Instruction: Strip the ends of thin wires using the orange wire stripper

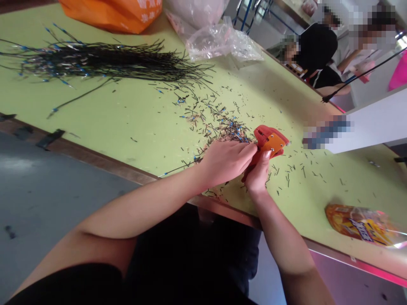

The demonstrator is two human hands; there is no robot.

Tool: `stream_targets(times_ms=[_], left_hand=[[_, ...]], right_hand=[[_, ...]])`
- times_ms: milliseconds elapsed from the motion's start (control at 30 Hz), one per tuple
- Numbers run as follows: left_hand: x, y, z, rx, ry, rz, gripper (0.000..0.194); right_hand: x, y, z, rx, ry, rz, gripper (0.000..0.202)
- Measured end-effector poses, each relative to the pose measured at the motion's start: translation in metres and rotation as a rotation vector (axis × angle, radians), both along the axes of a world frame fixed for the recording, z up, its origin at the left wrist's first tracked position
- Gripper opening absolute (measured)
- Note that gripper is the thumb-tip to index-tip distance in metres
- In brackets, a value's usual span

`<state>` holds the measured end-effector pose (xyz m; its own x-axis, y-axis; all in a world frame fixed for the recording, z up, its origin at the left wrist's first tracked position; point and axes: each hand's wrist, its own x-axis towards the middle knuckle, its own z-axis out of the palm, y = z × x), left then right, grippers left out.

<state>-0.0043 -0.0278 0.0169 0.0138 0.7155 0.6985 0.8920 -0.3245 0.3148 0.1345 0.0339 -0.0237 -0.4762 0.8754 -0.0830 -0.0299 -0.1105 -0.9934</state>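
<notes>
Pale-green tabletop [111, 123], brown-edged. Right hand [259, 173] wrapped around red-and-orange handheld tool [275, 142], above near edge; left hand [230, 159] beside tool's head, fingers curled, cannot tell whether holding anything. Near left hand, heap of short black-and-blue wire scraps [233, 129]. Farther left, long bundle of thin black wires [127, 63]; beyond, orange plastic bag [117, 15]. Far right, orange printed snack packet [359, 224].

Looks fairly bright, shadowed toward the far edge of the tabletop [104, 114], tinged pink at its near right; shines palely off the floor [28, 190]; softly blurred, pixelated in patches beyond.
</notes>
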Motion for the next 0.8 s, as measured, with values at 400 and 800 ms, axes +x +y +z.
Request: stream_targets(times_ms=[400, 800], left_hand=[[-0.011, 0.004, -0.004, -0.114, -0.141, 0.06, 0.032], [-0.023, 0.009, -0.007, -0.184, -0.376, 0.088, 0.031]], right_hand=[[-0.005, 0.0, 0.031, -0.035, 0.146, 0.07, 0.07], [0.008, 0.015, 0.041, -0.202, 0.122, 0.417, 0.081]])
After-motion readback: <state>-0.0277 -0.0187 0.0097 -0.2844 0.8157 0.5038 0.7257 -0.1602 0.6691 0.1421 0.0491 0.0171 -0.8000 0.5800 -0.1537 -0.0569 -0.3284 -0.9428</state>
